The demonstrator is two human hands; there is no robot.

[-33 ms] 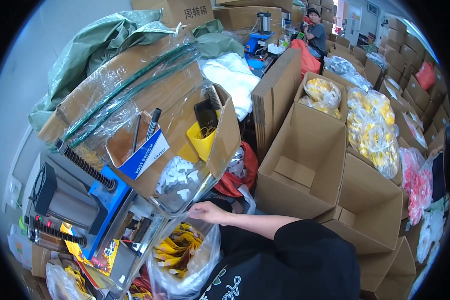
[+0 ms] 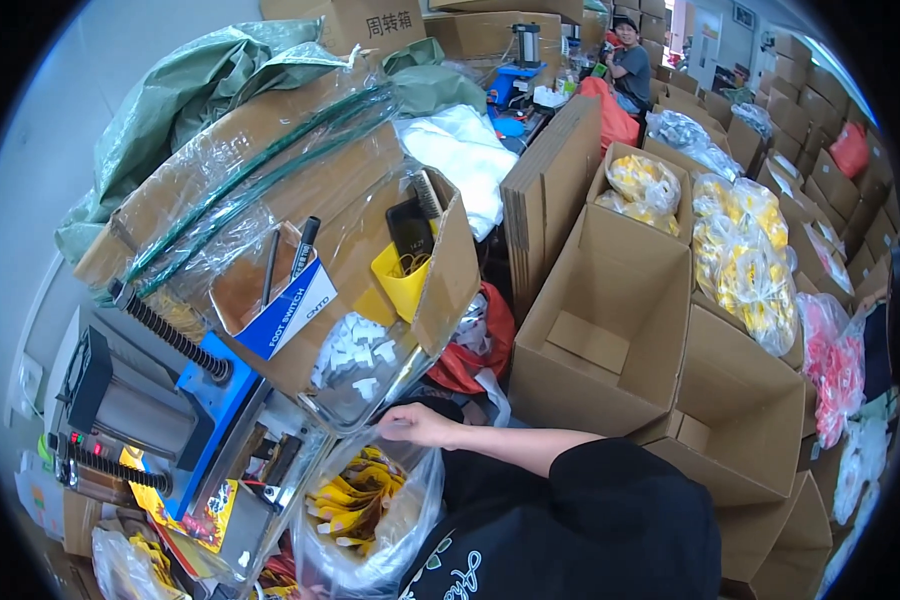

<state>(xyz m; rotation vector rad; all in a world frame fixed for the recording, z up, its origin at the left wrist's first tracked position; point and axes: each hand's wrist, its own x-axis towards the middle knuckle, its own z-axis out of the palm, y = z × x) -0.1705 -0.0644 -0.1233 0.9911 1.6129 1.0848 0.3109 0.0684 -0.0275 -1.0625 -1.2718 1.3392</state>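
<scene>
At the top edge of the clear bag point(image 2: 375, 530), by its right corner, your right hand point(image 2: 417, 424) rests with the fingers curled down. It touches the thin plastic there. I cannot tell if the fingers are pinching the plastic or just lying on it. Your left hand is not in the picture.

The bag stands low and its mouth faces up. It is about half full of yellow pieces point(image 2: 355, 495), and they lie deep inside, below your hand. Just above the bag hangs a clear sheet with small white pieces point(image 2: 355, 360) on it. It sticks out over the bag's mouth, very near your knuckles. Left of the bag sits a blue machine point(image 2: 215, 400). Up and to the right of the bag, a red bag point(image 2: 470, 350) lies low beside an open cardboard box point(image 2: 610, 330), and the box has nothing in it that I can see.

I think you are at the step of getting hold of the bag's mouth. You have not yet gone in for the yellow pieces.

The next move calls for a soft but sure pinch, because the plastic is thin and floppy. Keep the mouth wide so it does not fold shut. Keep your hand low too, so you do not bump the white pieces above the bag and knock them in.
</scene>
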